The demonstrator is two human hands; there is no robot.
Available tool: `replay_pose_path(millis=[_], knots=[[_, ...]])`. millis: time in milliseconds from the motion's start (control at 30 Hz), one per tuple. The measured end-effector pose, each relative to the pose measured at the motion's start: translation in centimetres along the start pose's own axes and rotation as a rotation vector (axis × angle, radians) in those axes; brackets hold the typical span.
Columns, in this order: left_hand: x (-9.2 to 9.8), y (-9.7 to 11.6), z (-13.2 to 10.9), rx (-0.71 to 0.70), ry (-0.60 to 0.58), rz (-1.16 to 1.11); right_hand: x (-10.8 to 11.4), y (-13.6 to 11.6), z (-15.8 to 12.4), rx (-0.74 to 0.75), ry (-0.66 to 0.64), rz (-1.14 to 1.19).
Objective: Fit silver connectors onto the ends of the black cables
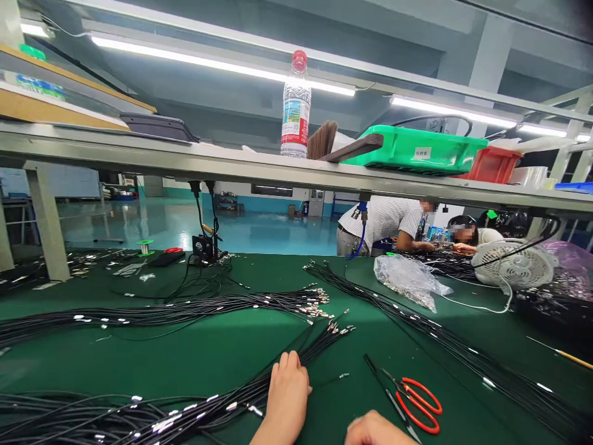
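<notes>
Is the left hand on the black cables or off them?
On them: the left hand rests on the bundle of black cables, with its fingers lying across the strands.

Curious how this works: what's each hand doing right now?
Left hand: curled on a bundle of black crimped wires.
Right hand: cannot tell, mostly out of frame.

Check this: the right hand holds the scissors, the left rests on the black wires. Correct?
No: the head view shows the scissors lying on the green mat beside the right hand. The left hand does rest on the black wires.
</notes>
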State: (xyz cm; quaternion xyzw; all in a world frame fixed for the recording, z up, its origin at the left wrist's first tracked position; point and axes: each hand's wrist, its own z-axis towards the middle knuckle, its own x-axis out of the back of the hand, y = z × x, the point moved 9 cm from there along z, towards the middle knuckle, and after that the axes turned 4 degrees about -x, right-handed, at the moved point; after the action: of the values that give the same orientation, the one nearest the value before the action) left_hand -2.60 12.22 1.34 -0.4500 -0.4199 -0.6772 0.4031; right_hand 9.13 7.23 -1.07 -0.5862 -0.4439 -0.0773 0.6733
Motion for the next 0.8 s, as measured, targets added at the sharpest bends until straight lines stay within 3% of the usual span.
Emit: replay_pose_path(millis=[133, 200, 300, 400, 567, 800], knots=[[1.4, 0.4, -0.2, -0.069, 0.074, -0.166, 5.0, 1.8, -0.9, -0.148, 0.453, 0.055], [1.6, 0.4, -0.3, -0.115, 0.046, -0.233, 6.4, 2.9, -1.4, -0.194, 0.592, 0.152], [1.0, 0.8, -0.4, -0.163, -0.116, -0.331, 6.2, 3.1, -0.8, -0.135, 0.537, 0.331], [0.9, 2.5, -0.8, -0.198, -0.22, -0.496, 5.5, 2.5, -0.5, -0.103, 0.469, 0.39], [2.1, 7.1, -1.5, -0.287, -0.197, -0.835, 5.5, 1.0, -1.3, -0.084, 0.474, 0.532], [0.8, 7.1, -1.7, -0.152, -0.281, -1.179, 5.9, -0.8, -2.2, -0.055, 0.448, 0.463]])
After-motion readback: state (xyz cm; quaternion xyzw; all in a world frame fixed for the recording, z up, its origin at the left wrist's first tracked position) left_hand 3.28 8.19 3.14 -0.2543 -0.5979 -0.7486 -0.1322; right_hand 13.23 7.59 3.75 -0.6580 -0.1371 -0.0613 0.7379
